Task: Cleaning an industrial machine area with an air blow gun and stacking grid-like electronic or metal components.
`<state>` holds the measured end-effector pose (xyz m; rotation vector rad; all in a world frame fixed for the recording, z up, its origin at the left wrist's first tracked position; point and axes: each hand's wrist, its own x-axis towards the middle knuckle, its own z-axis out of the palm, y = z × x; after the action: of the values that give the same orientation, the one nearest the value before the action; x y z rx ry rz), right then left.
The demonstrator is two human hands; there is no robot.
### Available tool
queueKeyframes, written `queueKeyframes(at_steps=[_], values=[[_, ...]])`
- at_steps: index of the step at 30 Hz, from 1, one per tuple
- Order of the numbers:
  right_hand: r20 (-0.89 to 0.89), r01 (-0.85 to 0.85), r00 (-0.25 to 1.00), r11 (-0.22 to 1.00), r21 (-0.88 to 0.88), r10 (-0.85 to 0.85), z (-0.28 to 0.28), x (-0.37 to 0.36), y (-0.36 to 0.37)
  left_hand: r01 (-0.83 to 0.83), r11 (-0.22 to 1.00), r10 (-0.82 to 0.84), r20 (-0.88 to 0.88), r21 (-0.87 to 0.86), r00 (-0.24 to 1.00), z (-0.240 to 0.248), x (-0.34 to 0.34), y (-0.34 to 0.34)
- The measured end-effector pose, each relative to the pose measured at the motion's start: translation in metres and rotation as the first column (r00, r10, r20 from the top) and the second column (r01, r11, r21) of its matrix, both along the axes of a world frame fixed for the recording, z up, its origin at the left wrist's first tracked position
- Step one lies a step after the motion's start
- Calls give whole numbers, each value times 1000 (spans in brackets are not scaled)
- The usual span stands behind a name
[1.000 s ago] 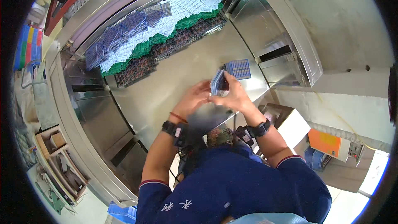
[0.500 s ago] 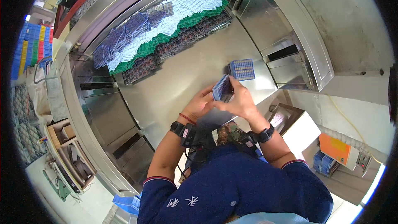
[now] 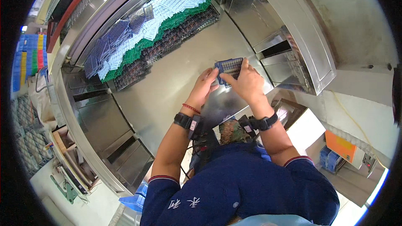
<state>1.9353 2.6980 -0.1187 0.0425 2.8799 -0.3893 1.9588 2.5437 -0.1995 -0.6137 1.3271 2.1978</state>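
A stack of small blue gridded panels, which look like circuit boards (image 3: 231, 66), lies on the right part of the metal work surface (image 3: 167, 81). My right hand (image 3: 250, 83) spans its right side, thumb at the near edge and fingers at the far corner. At the stack's left edge is my left hand (image 3: 203, 87), its fingers stretched out and the tips against or very close to the boards. Some of the stack is hidden behind my right hand. Its boards are not fully lined up at the left.
Overlapping rows of blue, white, green (image 3: 144, 44) and dark boards (image 3: 167, 48) lie along the back. Metal side walls with dark slots (image 3: 276, 49) frame the surface. A white box (image 3: 307, 129) and an orange panel (image 3: 340, 146) stand at right; blue bins (image 3: 136, 199) sit at lower left.
Both hands have moved slightly away from me. The boards held upright between them now lie flat with the stack on the surface, and my left hand has loosened.
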Motion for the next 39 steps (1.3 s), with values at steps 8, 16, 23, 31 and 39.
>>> queueKeyframes(at_steps=[8,16,23,31,39], values=[[313,274,944,785,-556,-109,-49,-22,47,5,995,-8,30,103,1000,13,-26,26],[42,34,999,909,-416,-18,-45,25,-25,-52,972,46,33,227,998,16,-12,4],[59,-228,953,831,-507,298,-39,43,-54,-248,929,277,-69,275,959,-11,47,-42],[285,-154,844,714,-683,454,-92,38,-76,-260,950,159,-446,-175,881,-18,83,-85],[-147,-575,783,614,-541,604,-140,65,-100,-102,809,-216,-453,-579,865,-51,119,-116]])
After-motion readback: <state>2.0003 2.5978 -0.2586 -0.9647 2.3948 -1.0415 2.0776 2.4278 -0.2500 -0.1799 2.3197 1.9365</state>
